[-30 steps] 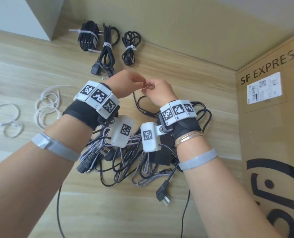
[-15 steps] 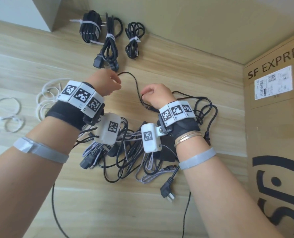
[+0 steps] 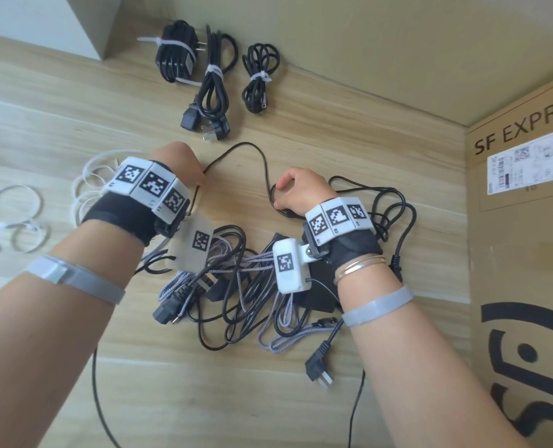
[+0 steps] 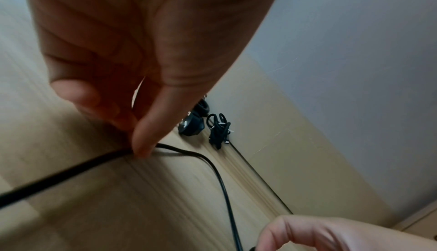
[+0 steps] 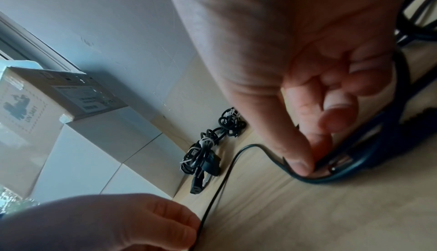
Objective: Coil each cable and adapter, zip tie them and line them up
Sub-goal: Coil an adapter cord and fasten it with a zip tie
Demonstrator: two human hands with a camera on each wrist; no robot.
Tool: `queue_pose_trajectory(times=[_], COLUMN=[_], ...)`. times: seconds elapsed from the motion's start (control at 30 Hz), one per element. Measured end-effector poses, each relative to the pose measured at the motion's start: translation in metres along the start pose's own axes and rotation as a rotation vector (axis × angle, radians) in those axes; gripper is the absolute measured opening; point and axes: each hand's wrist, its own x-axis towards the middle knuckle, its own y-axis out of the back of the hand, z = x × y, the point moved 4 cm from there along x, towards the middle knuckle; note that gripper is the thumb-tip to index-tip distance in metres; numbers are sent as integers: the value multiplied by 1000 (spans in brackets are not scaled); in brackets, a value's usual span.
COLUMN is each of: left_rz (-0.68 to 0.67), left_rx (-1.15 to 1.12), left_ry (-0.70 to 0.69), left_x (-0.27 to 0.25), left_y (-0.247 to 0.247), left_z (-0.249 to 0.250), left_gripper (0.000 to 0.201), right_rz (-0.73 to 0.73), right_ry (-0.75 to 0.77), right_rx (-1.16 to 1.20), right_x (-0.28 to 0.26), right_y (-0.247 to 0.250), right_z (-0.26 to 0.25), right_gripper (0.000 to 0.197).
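Note:
A thin black cable arcs over the wooden floor between my two hands. My left hand pinches one stretch of the cable between thumb and fingertips. My right hand pinches the same cable where it folds back, thumb against fingers. Below my wrists lies a tangled pile of black and braided grey cables with a black adapter. By the wall, three coiled bundles with white zip ties stand in a row: an adapter, a power cord and a small cable.
Loose white zip ties and more ties lie on the floor at the left. A cardboard SF Express box stands close on the right. A black plug lies near my right forearm. The wall runs behind the bundles.
My hands were together pinching the cable a second ago. They have drawn apart, the left hand moving left, and a loop of cable is now stretched out between them.

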Motion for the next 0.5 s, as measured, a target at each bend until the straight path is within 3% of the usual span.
queue_pose_trajectory(times=[0.17, 0.27, 0.33, 0.5], left_rz=[-61, -142, -141, -111], left_rx=[-83, -435, -553, -467], left_ry=[-32, -32, -61, -195], left_x=[-6, -15, -21, -25], left_y=[-3, -4, 1, 6], left_z=[5, 18, 26, 40], left_gripper=[23, 11, 11, 23], right_rz=[-52, -42, -26, 26], right_ry=[-13, -15, 13, 95], right_rx=[21, 37, 58, 134], right_x=[-1, -5, -9, -21], right_y=[3, 9, 16, 40], right_z=[5, 7, 6, 0], right_gripper=[33, 40, 42, 30])
